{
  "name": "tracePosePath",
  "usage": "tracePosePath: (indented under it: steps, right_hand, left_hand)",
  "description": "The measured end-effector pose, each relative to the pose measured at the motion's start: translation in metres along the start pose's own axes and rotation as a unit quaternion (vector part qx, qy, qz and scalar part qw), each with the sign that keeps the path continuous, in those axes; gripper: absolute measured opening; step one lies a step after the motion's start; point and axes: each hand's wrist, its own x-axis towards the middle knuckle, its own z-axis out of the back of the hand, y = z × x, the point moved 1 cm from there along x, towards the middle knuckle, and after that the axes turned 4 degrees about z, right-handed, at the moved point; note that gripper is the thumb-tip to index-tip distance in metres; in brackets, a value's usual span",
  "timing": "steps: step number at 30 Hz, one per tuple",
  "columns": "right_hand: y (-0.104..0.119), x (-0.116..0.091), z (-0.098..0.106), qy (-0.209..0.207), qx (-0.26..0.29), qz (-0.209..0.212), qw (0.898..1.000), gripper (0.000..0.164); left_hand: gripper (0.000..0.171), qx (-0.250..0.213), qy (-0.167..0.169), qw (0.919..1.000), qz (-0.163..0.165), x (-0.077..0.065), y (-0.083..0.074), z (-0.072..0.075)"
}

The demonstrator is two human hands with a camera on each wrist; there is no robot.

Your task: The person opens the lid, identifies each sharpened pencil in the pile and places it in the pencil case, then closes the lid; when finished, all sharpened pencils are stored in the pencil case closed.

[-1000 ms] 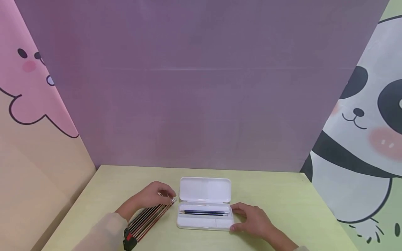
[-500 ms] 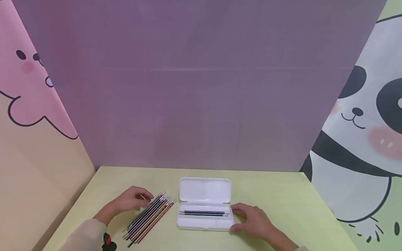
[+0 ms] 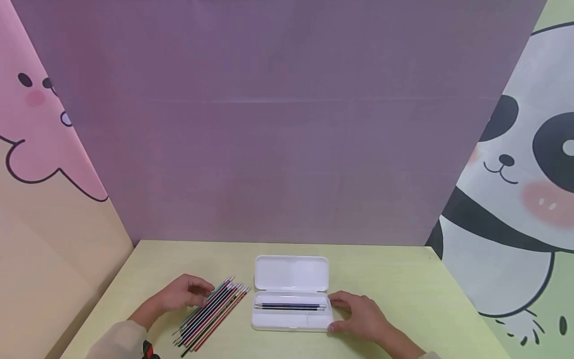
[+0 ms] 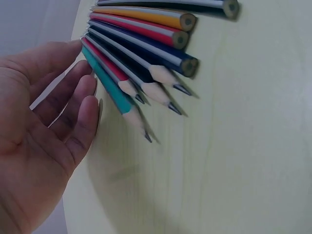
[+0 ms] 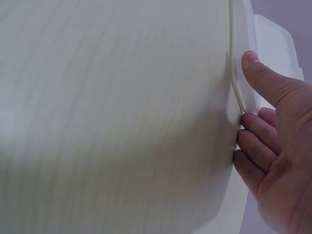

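Note:
An opened white pencil case (image 3: 278, 319) lies on the table, its lid (image 3: 291, 273) folded back. Two dark pencils (image 3: 291, 306) rest in its upper compartment. My right hand (image 3: 358, 314) holds the case's right end, thumb at the front corner and fingers toward the back. To the left, a bundle of striped pencils (image 3: 213, 316) lies slanted. Beside them is my left hand (image 3: 181, 294), fingers loosely bent and nothing gripped. In the left wrist view the thumb tip is right at the far end of a teal pencil (image 4: 109, 83), outermost in the bundle.
Some pencils in the bundle show sharpened tips, others flat ends (image 4: 189, 66). A black and red object (image 3: 149, 350) shows beside the left sleeve (image 3: 121, 339). A purple panel (image 3: 287, 149) stands behind the pale wooden table (image 3: 381, 269).
My left hand has drawn back leftward from the pencils' upper ends, uncovering the bundle, and sunk slightly beside it. The right hand stays at the case.

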Motion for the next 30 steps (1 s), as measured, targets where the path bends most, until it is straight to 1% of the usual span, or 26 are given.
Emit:
tracePosePath:
  steps: [3,6,11,17,21,27,28,30]
  right_hand:
    - [0.0,0.0,0.0,0.0,0.001,0.002,1.0,0.072]
    - [-0.001,0.0,0.0,-0.001,0.001,0.004,1.0,0.072]
    - [-0.003,0.001,-0.001,0.0,-0.001,0.005,1.0,0.071]
    - [-0.002,0.001,-0.001,0.002,-0.001,0.002,1.0,0.07]
    - [-0.002,0.002,0.0,0.001,-0.006,0.004,1.0,0.071]
    - [-0.003,0.002,-0.002,0.001,0.0,0.006,1.0,0.073]
    - [-0.003,0.002,-0.002,0.0,0.002,0.005,1.0,0.072]
    - [-0.003,0.002,-0.002,-0.001,0.005,0.002,1.0,0.072]
  left_hand:
    - [0.037,0.0,0.0,1.0,-0.002,0.002,0.004,-0.001]
    - [0.036,0.016,-0.002,0.9999,-0.002,0.003,0.005,-0.002]
    - [0.037,0.043,-0.011,0.999,0.01,0.003,0.0,-0.001]
    - [0.037,0.091,-0.04,0.9949,0.014,0.003,-0.007,-0.003]
    - [0.037,0.129,-0.064,0.9893,0.026,0.004,-0.014,-0.008]
    - [0.028,0.199,-0.106,0.9728,0.051,0.007,-0.019,-0.014]
    - [0.027,0.207,-0.111,0.9705,0.055,0.007,-0.019,-0.015]
    - [0.025,0.21,-0.117,0.9688,0.059,0.008,-0.018,-0.016]
